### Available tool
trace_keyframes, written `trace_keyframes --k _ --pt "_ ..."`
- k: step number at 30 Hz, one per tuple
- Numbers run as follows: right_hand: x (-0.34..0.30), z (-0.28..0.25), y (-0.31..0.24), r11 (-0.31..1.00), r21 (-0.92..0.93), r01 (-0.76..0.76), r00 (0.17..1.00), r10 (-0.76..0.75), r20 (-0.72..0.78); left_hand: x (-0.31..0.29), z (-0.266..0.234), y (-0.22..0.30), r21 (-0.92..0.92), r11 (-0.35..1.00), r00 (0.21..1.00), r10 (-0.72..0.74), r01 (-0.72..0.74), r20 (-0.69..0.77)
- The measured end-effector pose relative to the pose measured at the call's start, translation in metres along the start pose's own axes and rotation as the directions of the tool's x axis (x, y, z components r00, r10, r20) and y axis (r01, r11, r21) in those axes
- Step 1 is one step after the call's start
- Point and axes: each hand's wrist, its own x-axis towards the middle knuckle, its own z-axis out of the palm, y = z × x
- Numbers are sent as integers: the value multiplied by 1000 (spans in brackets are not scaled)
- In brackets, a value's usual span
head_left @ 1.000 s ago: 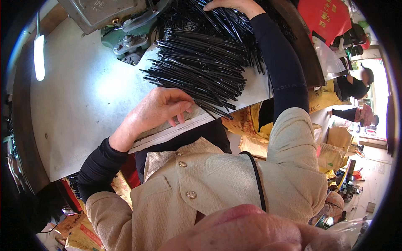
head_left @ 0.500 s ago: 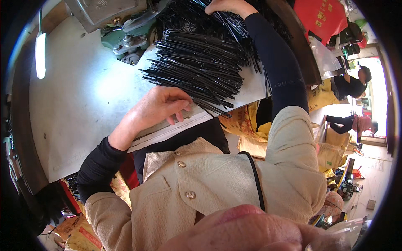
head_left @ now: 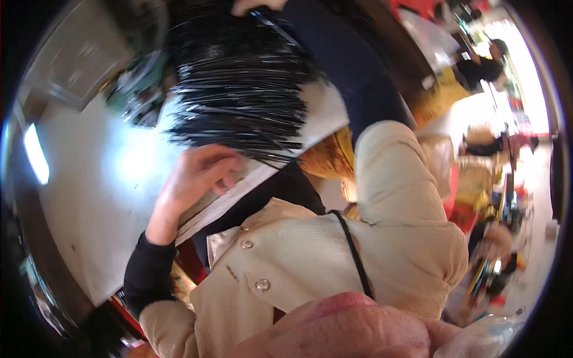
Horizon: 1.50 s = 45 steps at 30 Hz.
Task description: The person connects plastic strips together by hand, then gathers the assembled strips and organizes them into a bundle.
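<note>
A thick heap of thin black rods [head_left: 239,101] lies on the pale metal tabletop [head_left: 89,221], mostly side by side. By the heap's near left edge is my left hand [head_left: 200,179], its fingers loosely bent and apart with nothing visible in them. Whether its fingertips touch the closest rods I cannot tell. My right arm stretches across the far right side of the heap. Only part of my right hand [head_left: 258,6] shows at the top edge, over more dark rods; its fingers are cut off and blurred.
A green machine part [head_left: 140,89] and a grey metal box [head_left: 77,53] stand left of the heap. A dark raised edge [head_left: 382,53] borders the table on the right. Yellow sacks [head_left: 441,95] sit beyond it, with other people further off.
The whole view has swung and blurred, so the table and heap appear further left. My right hand is still at the far side; my left hand stays by the heap's near edge.
</note>
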Motion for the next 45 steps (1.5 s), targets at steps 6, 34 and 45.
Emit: trace_keyframes --k 6,34,45 --pt "84 -19 -3 170 -449 -877 -98 853 513 1 5 2 1 1000 997 8 -8 -81" --pt "22 -152 -60 388 346 -854 461 873 160 -15 2 18 207 975 993 100 -86 -60" --pt "0 -151 -91 297 548 -782 382 923 45 54 1 98 216 861 777 509 -461 -371"
